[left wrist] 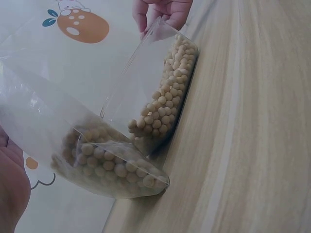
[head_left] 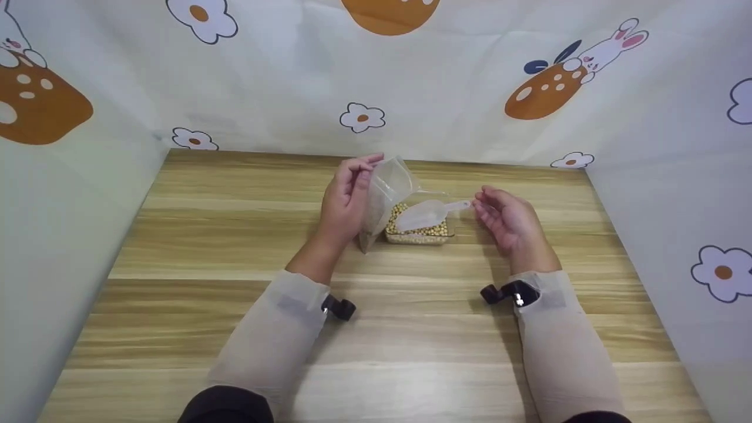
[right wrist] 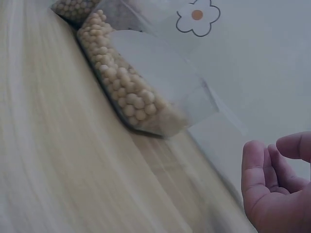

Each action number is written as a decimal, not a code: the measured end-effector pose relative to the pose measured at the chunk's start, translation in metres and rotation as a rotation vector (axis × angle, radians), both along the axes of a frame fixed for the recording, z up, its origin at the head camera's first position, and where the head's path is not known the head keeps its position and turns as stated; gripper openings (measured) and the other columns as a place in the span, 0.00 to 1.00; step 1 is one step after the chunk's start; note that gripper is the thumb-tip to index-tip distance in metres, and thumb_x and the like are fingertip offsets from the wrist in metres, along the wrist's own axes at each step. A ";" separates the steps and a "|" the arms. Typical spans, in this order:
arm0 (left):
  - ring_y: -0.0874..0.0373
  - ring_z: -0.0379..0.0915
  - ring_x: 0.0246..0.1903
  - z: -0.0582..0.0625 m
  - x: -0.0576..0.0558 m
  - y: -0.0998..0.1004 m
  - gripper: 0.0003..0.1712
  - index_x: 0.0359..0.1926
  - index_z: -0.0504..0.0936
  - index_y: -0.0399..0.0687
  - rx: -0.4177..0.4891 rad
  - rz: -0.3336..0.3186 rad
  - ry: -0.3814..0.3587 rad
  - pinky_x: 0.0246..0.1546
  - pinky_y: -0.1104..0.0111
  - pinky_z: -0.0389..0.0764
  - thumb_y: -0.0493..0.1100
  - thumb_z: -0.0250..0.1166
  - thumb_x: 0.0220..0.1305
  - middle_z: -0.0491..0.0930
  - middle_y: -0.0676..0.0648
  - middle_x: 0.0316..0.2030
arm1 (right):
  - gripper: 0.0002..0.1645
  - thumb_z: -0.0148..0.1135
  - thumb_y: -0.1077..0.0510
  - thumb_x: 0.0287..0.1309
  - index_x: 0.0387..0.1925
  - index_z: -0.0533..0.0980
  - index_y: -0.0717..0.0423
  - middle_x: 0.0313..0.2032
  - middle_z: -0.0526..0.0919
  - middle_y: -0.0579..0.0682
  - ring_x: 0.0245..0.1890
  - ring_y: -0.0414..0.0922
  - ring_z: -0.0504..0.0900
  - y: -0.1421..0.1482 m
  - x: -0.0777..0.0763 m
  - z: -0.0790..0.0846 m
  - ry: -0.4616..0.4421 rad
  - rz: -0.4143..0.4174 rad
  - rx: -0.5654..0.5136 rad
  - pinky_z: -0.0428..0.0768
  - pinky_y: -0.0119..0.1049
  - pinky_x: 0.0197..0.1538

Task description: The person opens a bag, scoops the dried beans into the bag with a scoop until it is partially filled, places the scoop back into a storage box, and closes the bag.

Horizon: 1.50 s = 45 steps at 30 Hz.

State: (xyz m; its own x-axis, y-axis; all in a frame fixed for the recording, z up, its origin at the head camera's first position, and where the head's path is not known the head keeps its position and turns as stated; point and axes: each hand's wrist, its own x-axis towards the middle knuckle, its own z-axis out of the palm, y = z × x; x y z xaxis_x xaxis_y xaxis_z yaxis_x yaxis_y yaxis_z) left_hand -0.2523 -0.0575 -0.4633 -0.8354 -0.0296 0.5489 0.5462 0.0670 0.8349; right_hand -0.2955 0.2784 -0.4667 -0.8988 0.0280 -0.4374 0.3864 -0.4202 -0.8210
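In the head view my left hand (head_left: 346,197) pinches the upper edge of a clear plastic bag (head_left: 390,182), its thumb in front. The bag hangs tilted, and soybeans (left wrist: 107,162) fill its bottom corner in the left wrist view. Right beside it stands a clear rectangular container (head_left: 420,239) holding soybeans (right wrist: 119,87). A translucent white scoop (head_left: 423,215) lies on those beans, handle toward the right. My right hand (head_left: 508,220) is just past the handle's end, fingers loosely bent with nothing between them.
The wood-grain table (head_left: 411,352) runs back to a pale printed cloth (head_left: 282,88) with flowers and rabbits. More pale walls (head_left: 664,205) rise at both sides. A small dark wrist camera (head_left: 341,306) juts inward from the left sleeve, and another (head_left: 496,294) from the right.
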 end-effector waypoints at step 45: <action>0.57 0.75 0.72 0.002 0.007 -0.016 0.11 0.55 0.75 0.43 0.048 0.011 -0.027 0.78 0.63 0.71 0.44 0.50 0.86 0.83 0.50 0.67 | 0.12 0.55 0.63 0.79 0.46 0.86 0.59 0.43 0.93 0.56 0.42 0.46 0.93 -0.134 0.039 0.053 0.263 0.250 -0.108 0.91 0.37 0.54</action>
